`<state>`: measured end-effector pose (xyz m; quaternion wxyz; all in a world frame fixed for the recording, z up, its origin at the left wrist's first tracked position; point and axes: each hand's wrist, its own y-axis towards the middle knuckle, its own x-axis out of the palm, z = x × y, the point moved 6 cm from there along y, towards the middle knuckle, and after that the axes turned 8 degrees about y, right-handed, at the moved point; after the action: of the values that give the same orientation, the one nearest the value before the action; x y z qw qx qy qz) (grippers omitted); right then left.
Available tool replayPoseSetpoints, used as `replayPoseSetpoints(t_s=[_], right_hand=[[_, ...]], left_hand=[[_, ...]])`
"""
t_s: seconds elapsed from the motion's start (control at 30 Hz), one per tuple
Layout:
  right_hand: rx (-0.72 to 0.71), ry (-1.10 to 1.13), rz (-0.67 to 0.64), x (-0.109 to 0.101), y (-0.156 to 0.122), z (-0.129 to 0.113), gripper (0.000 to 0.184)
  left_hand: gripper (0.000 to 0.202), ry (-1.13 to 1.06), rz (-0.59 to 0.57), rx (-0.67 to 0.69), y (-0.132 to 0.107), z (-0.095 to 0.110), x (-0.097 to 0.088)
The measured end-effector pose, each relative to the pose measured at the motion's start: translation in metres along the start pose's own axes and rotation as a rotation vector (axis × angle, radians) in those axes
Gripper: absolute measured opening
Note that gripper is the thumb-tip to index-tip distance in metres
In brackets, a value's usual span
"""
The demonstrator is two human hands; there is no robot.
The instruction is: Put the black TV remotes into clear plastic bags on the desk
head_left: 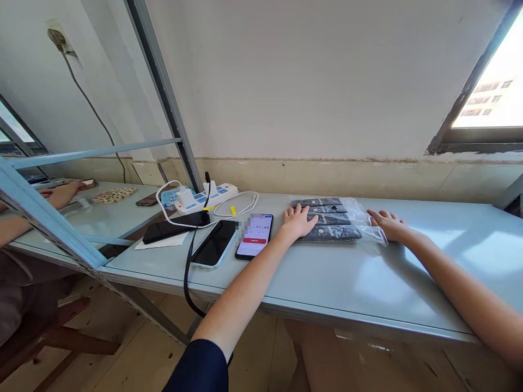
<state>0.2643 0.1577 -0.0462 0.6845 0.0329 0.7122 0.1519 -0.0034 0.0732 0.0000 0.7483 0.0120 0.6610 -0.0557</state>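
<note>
Several long dark patterned pieces (pixel 333 233) in clear plastic sleeves lie side by side on the light blue-grey tabletop (pixel 318 283). My left hand (pixel 299 222) rests on their left ends, its fingers spread over the sleeves. At the other end, loose clear plastic (pixel 373 235) sticks out towards my right hand (pixel 387 224). That hand lies low against the plastic ends with its fingers stretched out. What the patterned pieces are cannot be made out.
Left of my arm lie a lit phone (pixel 254 237), a phone with a dark screen (pixel 215 243) and a black power bank-like block (pixel 174 227). Behind them sits a white power strip (pixel 208 197) with cables. A metal frame post (pixel 171 103) divides off another person's hand (pixel 61 194).
</note>
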Motion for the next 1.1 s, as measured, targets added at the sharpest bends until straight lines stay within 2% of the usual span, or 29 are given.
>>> replayPoseSetpoints(t_s=[0.5, 0.9, 1.1], right_hand=[[0.053, 0.041, -0.067, -0.003, -0.003, -0.004, 0.052], [0.065, 0.071, -0.090, -0.025, -0.014, -0.020, 0.052], [0.082, 0.089, -0.116, -0.029, -0.018, -0.024, 0.048]], left_hand=[[0.062, 0.017, 0.004, -0.019, -0.002, 0.001, -0.001], [0.062, -0.084, 0.030, -0.012, -0.006, 0.000, -0.002], [0.063, -0.102, 0.064, -0.024, -0.003, 0.000, -0.001]])
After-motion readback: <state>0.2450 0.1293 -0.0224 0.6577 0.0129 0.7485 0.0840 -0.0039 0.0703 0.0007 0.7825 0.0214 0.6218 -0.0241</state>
